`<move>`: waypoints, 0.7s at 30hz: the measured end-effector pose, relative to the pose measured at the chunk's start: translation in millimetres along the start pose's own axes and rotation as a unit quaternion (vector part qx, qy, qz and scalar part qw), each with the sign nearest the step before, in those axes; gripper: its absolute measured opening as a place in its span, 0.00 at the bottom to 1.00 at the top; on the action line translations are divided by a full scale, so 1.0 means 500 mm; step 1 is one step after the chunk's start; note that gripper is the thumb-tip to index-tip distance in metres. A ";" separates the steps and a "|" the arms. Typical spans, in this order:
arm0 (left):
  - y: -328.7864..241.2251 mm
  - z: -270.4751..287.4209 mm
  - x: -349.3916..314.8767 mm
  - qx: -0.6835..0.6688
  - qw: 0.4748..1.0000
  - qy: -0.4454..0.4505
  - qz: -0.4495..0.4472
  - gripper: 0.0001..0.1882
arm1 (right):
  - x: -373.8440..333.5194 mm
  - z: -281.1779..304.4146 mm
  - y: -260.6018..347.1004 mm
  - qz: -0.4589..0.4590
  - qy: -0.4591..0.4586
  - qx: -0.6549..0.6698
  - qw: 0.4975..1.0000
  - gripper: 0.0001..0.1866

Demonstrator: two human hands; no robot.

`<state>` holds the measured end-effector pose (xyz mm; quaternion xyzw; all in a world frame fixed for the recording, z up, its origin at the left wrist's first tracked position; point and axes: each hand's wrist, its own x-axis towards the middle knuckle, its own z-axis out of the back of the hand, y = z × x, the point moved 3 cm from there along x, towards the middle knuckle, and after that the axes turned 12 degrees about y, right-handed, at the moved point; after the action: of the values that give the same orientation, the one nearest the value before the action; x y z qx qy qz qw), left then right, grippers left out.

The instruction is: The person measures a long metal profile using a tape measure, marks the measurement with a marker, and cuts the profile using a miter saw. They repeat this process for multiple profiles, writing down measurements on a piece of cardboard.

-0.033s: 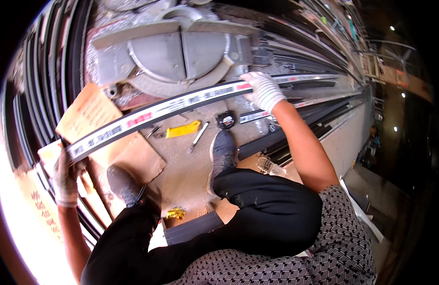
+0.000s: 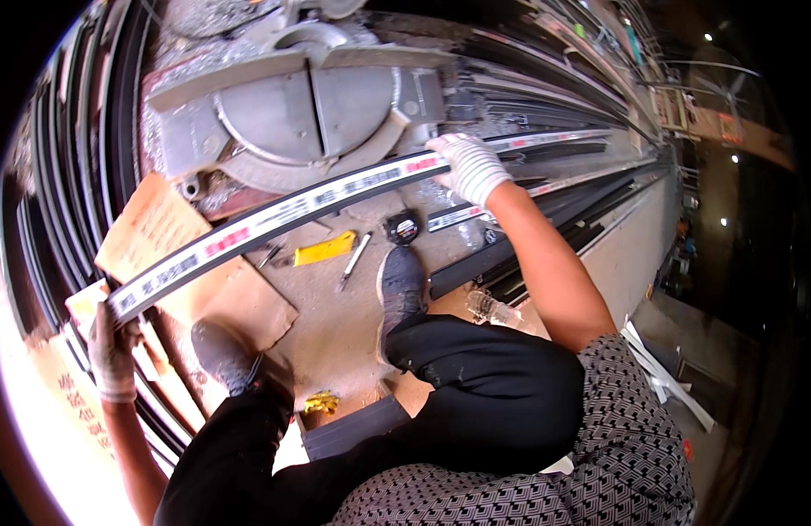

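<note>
Both my hands, in striped work gloves, hold one long dark profile strip (image 2: pixel 313 199) faced with printed white film. It runs slantwise from low on the left to higher on the right, in front of the saw's round base. My left hand (image 2: pixel 113 355) is closed around the near left end. Farther along, my right hand (image 2: pixel 469 168) grips the strip from above, and the strip carries on past it to the right. Beneath the strip lie a piece of cardboard (image 2: pixel 239 294), a yellow tool (image 2: pixel 325 249), a slim pen-like tool (image 2: pixel 354 262) and a black tape measure (image 2: pixel 402 226).
The grey metal saw base (image 2: pixel 274 118) stands ahead of me. Long dark profiles (image 2: pixel 81 131) are stacked at the left, and more profiles (image 2: pixel 546 88) lie at the right. A clear plastic bottle (image 2: pixel 493 309) and a small open box (image 2: pixel 353 430) are near my legs.
The whole view has shifted slightly, so the saw base and tools appear farther left. Both hands keep their hold on the strip.
</note>
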<state>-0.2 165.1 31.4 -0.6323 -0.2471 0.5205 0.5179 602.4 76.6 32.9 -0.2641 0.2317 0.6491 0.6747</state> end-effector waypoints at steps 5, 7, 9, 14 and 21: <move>0.069 0.097 0.002 -0.055 0.996 -0.059 0.034 0.23 | -0.028 -0.004 -0.040 -0.014 -0.008 0.009 1.000 0.27; 0.055 0.094 0.012 -0.050 0.996 -0.066 0.019 0.22 | -0.023 -0.012 -0.052 -0.010 -0.017 0.014 1.000 0.25; 0.037 0.090 0.021 -0.042 0.996 -0.074 0.005 0.22 | -0.016 -0.016 -0.054 -0.011 0.003 0.015 1.000 0.26; 0.055 0.168 0.038 -0.115 0.988 -0.085 0.058 0.20 | -0.013 0.023 -0.014 0.010 -0.018 0.006 1.000 0.26; 0.055 0.255 0.097 -0.143 0.984 -0.103 0.020 0.18 | 0.006 0.054 0.013 0.019 -0.061 -0.007 0.998 0.25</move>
<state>-106.6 247.6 -3.2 -0.6474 -0.3582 0.5529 0.3833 595.2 96.5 50.9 -0.2247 0.1907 0.6780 0.6734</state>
